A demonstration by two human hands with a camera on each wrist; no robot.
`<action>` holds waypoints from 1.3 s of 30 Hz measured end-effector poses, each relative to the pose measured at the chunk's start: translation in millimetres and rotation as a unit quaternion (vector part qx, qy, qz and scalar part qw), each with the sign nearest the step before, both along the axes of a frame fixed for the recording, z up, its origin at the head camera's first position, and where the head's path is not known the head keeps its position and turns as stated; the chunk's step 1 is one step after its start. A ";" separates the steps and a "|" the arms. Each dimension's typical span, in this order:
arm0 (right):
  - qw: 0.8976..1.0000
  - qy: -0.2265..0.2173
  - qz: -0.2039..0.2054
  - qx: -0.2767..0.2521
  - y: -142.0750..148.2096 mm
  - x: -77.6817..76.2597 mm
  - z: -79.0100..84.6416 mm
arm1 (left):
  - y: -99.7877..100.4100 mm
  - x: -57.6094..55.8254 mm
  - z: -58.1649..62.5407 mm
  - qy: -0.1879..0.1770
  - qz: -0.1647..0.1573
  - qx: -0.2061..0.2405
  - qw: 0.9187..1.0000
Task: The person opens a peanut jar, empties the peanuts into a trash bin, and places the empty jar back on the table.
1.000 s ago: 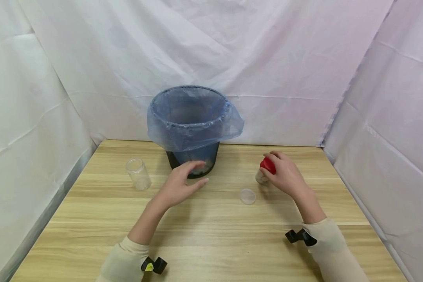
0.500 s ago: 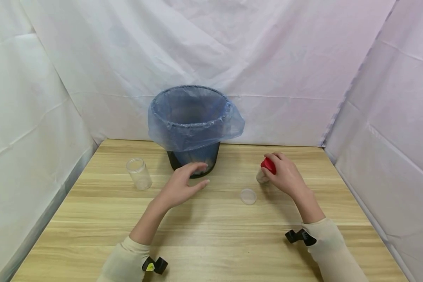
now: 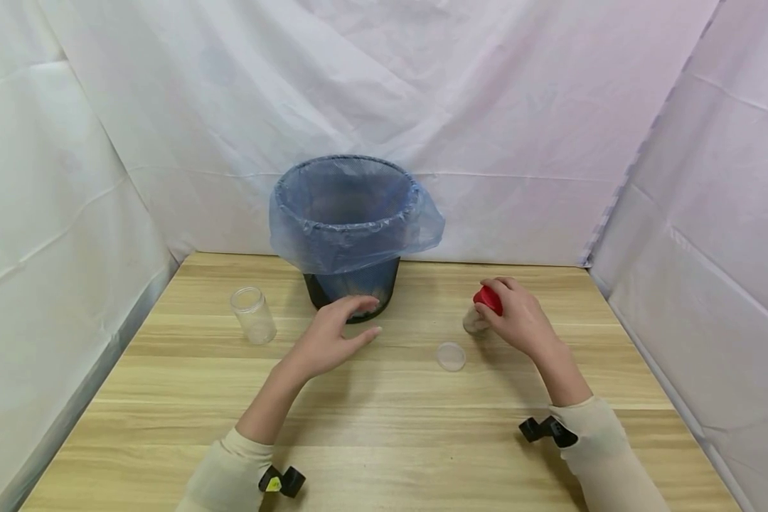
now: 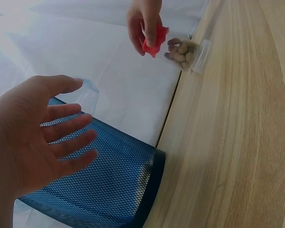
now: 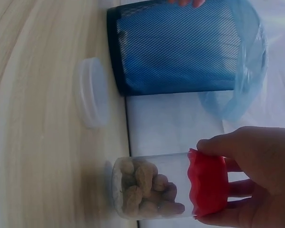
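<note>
At the right of the head view, my right hand grips a red cap with a wavy edge from above. Under the cap is a clear jar, its lower part filled with brown nuts that look like unshelled peanuts. The jar leans a little, its bottom close to the table. My left hand holds nothing and hovers before the bin, thumb and fingers spread apart. A clear round lid lies on the table between the hands, nearer the right one.
A black mesh bin lined with a blue plastic bag stands at the table's back edge. Left of it is an uncovered clear jar with nothing visible inside. White cloth hangs behind and at both sides of the wooden table.
The bottom of the jar under my right hand has swung very slightly left. My left hand stays in about the same place.
</note>
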State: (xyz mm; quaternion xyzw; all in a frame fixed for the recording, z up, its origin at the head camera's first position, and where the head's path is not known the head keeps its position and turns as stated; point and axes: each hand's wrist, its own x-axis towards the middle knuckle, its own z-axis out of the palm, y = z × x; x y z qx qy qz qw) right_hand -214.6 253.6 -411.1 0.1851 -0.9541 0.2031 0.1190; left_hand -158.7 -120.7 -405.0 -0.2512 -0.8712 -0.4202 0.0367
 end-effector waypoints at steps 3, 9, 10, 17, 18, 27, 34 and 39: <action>1.000 0.004 0.006 -0.017 -2.7 3.7 6.5 | 0.7 0.4 -0.2 0.002 0.001 -0.001 1.000; 0.998 0.016 0.030 -0.061 -14.9 17.4 24.1 | 3.6 2.2 -0.3 0.014 0.002 -0.006 1.000; 0.997 0.024 0.036 -0.068 -17.3 20.2 26.7 | 4.3 2.6 0.2 0.016 0.001 -0.006 1.000; 0.988 0.063 0.076 -0.119 -36.4 38.0 37.3 | 9.4 5.7 -0.1 0.026 -0.005 -0.007 1.000; 0.986 0.056 0.082 -0.131 -39.3 40.5 37.4 | 10.3 6.1 -1.0 0.027 -0.005 -0.007 1.000; 0.961 -0.062 0.101 -0.249 -61.0 60.4 34.9 | 26.3 7.8 -10.1 0.039 -0.020 0.000 0.999; 0.943 -0.086 0.120 -0.297 -71.9 67.3 33.7 | 40.2 10.9 -15.0 0.072 -0.034 0.021 0.997; 0.929 -0.101 0.128 -0.333 -76.5 71.6 33.1 | 47.7 14.1 -16.0 0.104 -0.034 0.028 0.994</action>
